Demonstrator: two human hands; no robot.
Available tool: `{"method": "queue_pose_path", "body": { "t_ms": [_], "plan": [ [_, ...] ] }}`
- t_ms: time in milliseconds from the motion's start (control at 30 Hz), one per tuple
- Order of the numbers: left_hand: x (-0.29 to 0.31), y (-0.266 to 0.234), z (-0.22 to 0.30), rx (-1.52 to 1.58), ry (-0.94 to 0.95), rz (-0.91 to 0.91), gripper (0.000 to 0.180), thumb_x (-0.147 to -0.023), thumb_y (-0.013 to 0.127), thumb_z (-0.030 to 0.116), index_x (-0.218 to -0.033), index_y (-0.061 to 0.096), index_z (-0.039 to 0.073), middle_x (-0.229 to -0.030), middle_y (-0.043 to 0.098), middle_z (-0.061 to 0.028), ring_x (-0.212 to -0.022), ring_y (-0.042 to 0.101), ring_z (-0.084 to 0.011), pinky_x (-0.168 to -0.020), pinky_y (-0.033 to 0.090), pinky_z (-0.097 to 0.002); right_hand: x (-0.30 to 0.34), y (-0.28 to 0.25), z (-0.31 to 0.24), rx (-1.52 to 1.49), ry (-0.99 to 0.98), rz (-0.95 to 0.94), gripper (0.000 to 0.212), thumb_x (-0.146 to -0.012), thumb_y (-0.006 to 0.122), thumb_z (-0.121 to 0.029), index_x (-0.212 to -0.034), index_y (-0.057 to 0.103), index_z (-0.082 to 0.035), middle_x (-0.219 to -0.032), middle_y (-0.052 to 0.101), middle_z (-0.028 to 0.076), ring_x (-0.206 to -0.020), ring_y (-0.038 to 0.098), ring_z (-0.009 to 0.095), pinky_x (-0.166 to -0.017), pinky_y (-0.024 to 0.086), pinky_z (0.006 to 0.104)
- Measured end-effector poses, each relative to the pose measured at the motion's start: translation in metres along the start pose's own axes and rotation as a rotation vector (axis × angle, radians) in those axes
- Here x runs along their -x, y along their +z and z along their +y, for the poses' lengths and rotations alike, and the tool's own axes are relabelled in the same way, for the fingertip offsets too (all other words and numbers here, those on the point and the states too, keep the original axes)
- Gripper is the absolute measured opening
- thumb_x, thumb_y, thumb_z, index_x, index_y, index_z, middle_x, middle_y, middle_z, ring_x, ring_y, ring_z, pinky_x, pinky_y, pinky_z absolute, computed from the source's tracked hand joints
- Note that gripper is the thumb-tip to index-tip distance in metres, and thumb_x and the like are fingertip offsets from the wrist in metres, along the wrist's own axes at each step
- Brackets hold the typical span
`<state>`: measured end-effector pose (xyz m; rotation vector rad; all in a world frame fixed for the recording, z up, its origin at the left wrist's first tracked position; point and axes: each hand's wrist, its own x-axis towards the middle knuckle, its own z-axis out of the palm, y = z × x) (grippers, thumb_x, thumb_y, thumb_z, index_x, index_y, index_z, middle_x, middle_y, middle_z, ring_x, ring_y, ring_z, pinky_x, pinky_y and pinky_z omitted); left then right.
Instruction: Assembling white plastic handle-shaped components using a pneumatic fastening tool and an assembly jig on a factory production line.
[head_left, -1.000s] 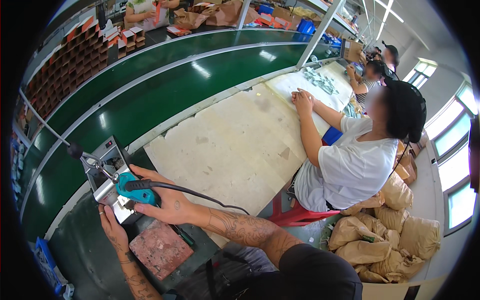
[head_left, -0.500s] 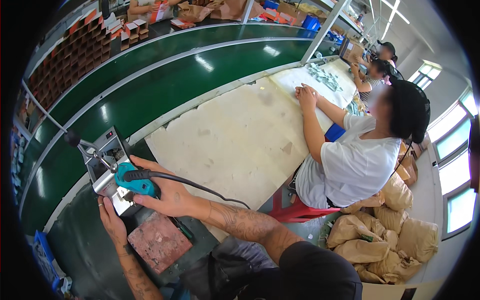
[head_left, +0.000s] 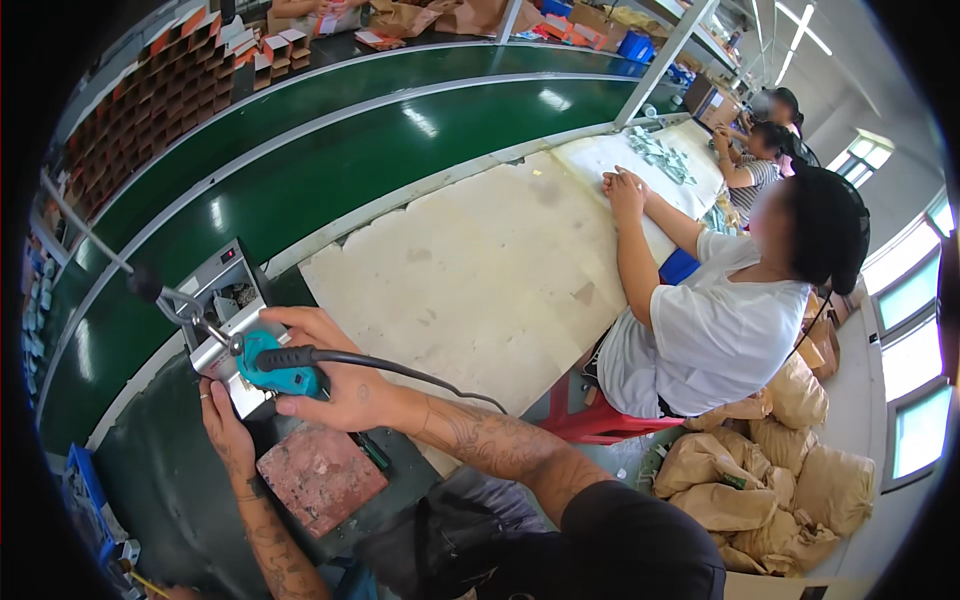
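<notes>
My right hand (head_left: pixel 335 375) is wrapped round a teal corded electric screwdriver (head_left: pixel 285 368), which hangs from a metal hook (head_left: pixel 205 322). Its black cable (head_left: pixel 400 366) runs back over my right wrist. The tool's lower end is hidden beneath its body and my fingers. Close to its left, my left hand (head_left: pixel 226 435) has its fingers stretched out along the edge of a silver metal box (head_left: pixel 212 352). This box has an open top with small metal pieces inside. A reddish stone-like slab (head_left: pixel 320 478) lies between my forearms, with a dark green pen-like tool (head_left: pixel 372 452) beside it.
A green conveyor (head_left: pixel 350 150) curves along the far side. A pale worktop sheet (head_left: pixel 460 270) lies to the right, where a person in a white shirt (head_left: pixel 715 320) sits with clasped hands. Brown sacks (head_left: pixel 800 480) are piled behind; a blue bin (head_left: pixel 88 500) stands left.
The view has shifted slightly, moving the scene a little rightward. My right hand stays on the screwdriver. Part of a hand and a thin yellow item have appeared at the lower left edge.
</notes>
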<state>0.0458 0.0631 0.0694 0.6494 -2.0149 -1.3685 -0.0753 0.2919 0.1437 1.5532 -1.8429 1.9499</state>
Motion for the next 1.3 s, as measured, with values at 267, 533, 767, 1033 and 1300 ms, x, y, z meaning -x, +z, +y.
{"method": "queue_pose_path", "body": {
  "t_ms": [267,533,767,1033,1300],
  "plan": [
    [0.001,-0.003,-0.005,-0.089,0.029,-0.026,0.051,-0.110,0.041,0.032,-0.141,0.049,-0.007,-0.134,0.059,-0.0204,-0.121,0.056,-0.0275,-0.105,0.040,-0.0346,-0.004,-0.001,-0.006,-0.005,-0.102,-0.043,0.049,-0.076,0.081,-0.033,-0.110,0.063,-0.003,-0.140,0.049,0.016,-0.125,0.046,0.037,-0.105,0.040,0.0465],
    [-0.004,-0.011,-0.032,-0.147,0.080,0.038,0.050,-0.109,0.042,0.030,-0.142,0.048,-0.007,-0.137,0.058,-0.0213,-0.125,0.056,-0.0304,-0.108,0.039,-0.0349,-0.005,-0.005,0.005,-0.122,-0.196,0.047,0.054,-0.089,0.069,-0.051,-0.110,0.062,-0.002,-0.120,0.062,0.016,-0.110,0.056,0.035,-0.098,0.042,0.0455],
    [0.001,-0.002,-0.007,-0.105,0.081,0.010,0.050,-0.110,0.043,0.034,-0.138,0.052,-0.007,-0.130,0.061,-0.0189,-0.121,0.056,-0.0270,-0.107,0.039,-0.0331,-0.001,0.003,0.036,-0.184,0.345,0.400,0.021,-0.103,0.057,-0.021,-0.102,0.062,-0.001,-0.087,0.061,0.003,-0.083,0.056,0.010,-0.078,0.047,0.0273],
    [-0.003,0.000,-0.001,0.013,0.108,-0.016,0.048,-0.109,0.045,0.035,-0.135,0.057,-0.003,-0.124,0.064,-0.0157,-0.115,0.058,-0.0226,-0.102,0.042,-0.0329,0.001,0.010,0.117,0.029,0.397,0.462,0.022,-0.098,0.063,-0.023,-0.098,0.065,-0.001,-0.076,0.066,0.009,-0.070,0.059,0.014,-0.061,0.048,0.0319],
    [0.003,-0.025,0.011,-0.147,0.181,0.115,0.043,-0.106,0.051,0.035,-0.129,0.062,0.001,-0.124,0.067,-0.0220,-0.117,0.063,-0.0342,-0.103,0.045,-0.0381,0.000,0.001,0.129,-0.506,0.429,0.110,0.019,-0.101,0.057,-0.016,-0.106,0.066,-0.001,-0.092,0.071,0.012,-0.086,0.069,0.020,-0.079,0.056,0.0354]
  ]
}}
